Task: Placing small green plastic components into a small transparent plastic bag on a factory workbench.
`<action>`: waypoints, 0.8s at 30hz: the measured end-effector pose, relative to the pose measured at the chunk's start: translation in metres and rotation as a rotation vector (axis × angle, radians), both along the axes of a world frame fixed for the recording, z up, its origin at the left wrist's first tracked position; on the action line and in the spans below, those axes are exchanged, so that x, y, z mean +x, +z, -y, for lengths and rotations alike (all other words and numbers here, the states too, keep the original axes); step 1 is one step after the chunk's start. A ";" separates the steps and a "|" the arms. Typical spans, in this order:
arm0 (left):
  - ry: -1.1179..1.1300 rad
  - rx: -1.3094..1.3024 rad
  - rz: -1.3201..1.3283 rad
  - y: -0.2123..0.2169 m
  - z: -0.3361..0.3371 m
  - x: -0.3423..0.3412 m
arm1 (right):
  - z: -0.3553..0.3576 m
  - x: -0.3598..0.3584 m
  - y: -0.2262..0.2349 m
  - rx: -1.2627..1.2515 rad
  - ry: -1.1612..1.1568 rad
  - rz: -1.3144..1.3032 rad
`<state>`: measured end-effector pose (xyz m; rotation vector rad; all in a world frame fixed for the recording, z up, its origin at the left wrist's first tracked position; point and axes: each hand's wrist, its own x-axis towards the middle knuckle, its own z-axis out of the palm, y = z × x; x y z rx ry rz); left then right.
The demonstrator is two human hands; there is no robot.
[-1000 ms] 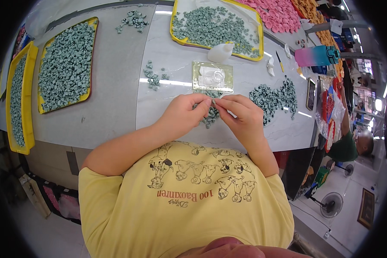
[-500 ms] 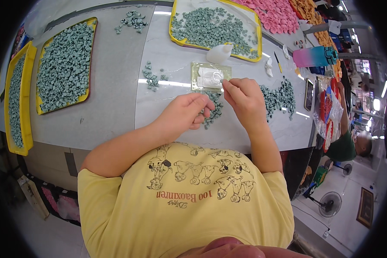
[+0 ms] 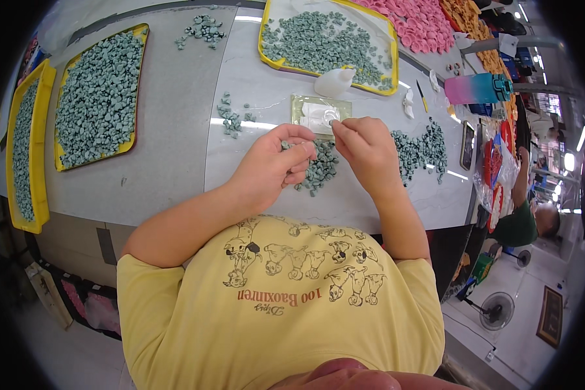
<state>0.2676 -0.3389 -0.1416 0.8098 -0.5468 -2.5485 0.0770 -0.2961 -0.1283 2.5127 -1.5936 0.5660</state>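
Note:
My right hand [image 3: 369,153] pinches a small grey-green piece [image 3: 332,122] between thumb and fingertips, over the near right corner of a shallow pale green dish [image 3: 296,110]. White paper [image 3: 315,114] lies in that dish. To the left, my left hand [image 3: 273,162] is closed with its fingers curled; a bit of green shows by its thumb, too small to make out. A loose pile of grey-green pieces [image 3: 320,170] lies on the table between my hands, partly hidden by the left one. A white squeeze bottle [image 3: 331,82] lies tilted just beyond the dish.
Yellow-rimmed trays of similar pieces stand at the far side [image 3: 393,49] and left [image 3: 136,97]; a yellow bin [image 3: 42,143] is far left. More pieces [image 3: 429,149] lie right. A pink-blue bottle [image 3: 471,90], a knife [image 3: 422,97] and a phone [image 3: 467,143] are there too.
My left hand has turned slightly, its fingers lifting and curling toward the thumb. The right hand has shifted slightly left with the small piece still in its pinch.

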 end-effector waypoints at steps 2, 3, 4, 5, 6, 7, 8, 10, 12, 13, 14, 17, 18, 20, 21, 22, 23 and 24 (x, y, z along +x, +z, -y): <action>0.036 -0.005 0.007 0.000 0.000 -0.001 | -0.004 0.005 -0.003 0.042 -0.196 0.363; 0.029 -0.002 -0.009 -0.001 0.000 -0.001 | -0.005 0.006 -0.002 0.042 -0.195 0.363; 0.021 0.001 -0.026 -0.003 0.000 -0.002 | -0.007 0.007 0.000 0.130 -0.270 0.539; 0.021 0.001 -0.025 -0.005 0.000 -0.001 | -0.008 0.008 0.002 0.220 -0.344 0.714; -0.004 0.006 -0.046 -0.006 0.001 -0.002 | -0.010 0.009 0.004 0.218 -0.348 0.714; -0.029 0.011 -0.067 -0.007 0.000 -0.003 | -0.012 0.010 0.005 0.351 -0.429 1.006; -0.033 0.010 -0.067 -0.007 0.000 -0.004 | -0.013 0.010 0.006 0.485 -0.506 1.298; -0.018 0.011 -0.034 -0.006 -0.003 -0.007 | -0.016 0.008 0.006 0.541 -0.494 1.421; -0.021 -0.002 -0.028 -0.005 -0.004 -0.008 | -0.018 0.006 0.007 0.597 -0.477 1.542; -0.020 -0.015 -0.021 -0.004 -0.004 -0.008 | -0.019 0.006 0.007 0.629 -0.463 1.622; -0.021 -0.015 -0.021 -0.004 -0.005 -0.008 | -0.020 0.007 0.007 0.661 -0.448 1.701; 0.029 0.073 -0.016 -0.002 -0.005 -0.008 | -0.023 0.011 0.008 0.673 -0.432 1.716; 0.001 0.076 0.006 -0.001 -0.004 -0.008 | -0.025 0.014 0.010 0.673 -0.431 1.716; -0.027 0.079 0.030 0.003 -0.002 -0.007 | -0.026 0.022 0.015 0.561 -0.501 1.453; -0.061 0.086 0.034 0.006 -0.003 -0.007 | -0.026 0.023 0.014 0.561 -0.501 1.453; -0.095 0.093 0.038 0.007 -0.003 -0.007 | -0.027 0.023 0.011 0.385 -0.393 1.182; -0.096 0.093 0.037 0.007 -0.003 -0.006 | -0.027 0.024 0.009 0.214 -0.286 0.907; -0.105 0.093 0.031 0.007 -0.004 -0.006 | -0.026 0.026 0.009 0.214 -0.285 0.907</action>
